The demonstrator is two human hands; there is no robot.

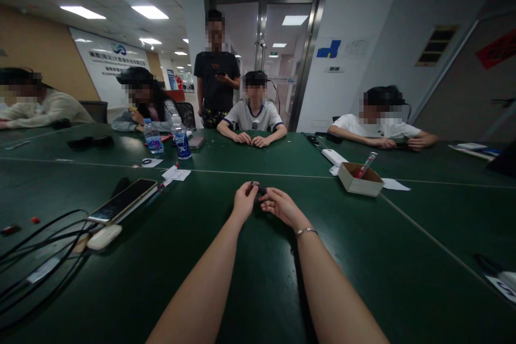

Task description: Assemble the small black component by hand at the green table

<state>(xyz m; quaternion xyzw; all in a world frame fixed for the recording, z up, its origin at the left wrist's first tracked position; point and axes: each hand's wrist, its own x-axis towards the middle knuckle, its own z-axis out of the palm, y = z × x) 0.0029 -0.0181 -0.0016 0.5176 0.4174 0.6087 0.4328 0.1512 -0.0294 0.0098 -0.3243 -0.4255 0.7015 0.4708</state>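
Note:
Above the green table [258,258], both my hands meet around a small dark cylindrical piece [262,191] with a shiny metallic-looking end. Its exact kind is too small to make out. My left hand [244,203] pinches the metallic end between thumb and fingers. From the other side, my right hand [283,207] grips the dark end with thumb and index finger, its other fingers loosely curled. A bracelet [307,231] circles my right wrist. Fingers cover part of the piece.
On the left lie a smartphone [124,200], a white oval case [105,237] and looped black cables [44,258]. Two water bottles [181,140] stand farther back. An open cardboard box [360,185] holding a clear tube sits right. Several people are around the table, one [217,72] standing.

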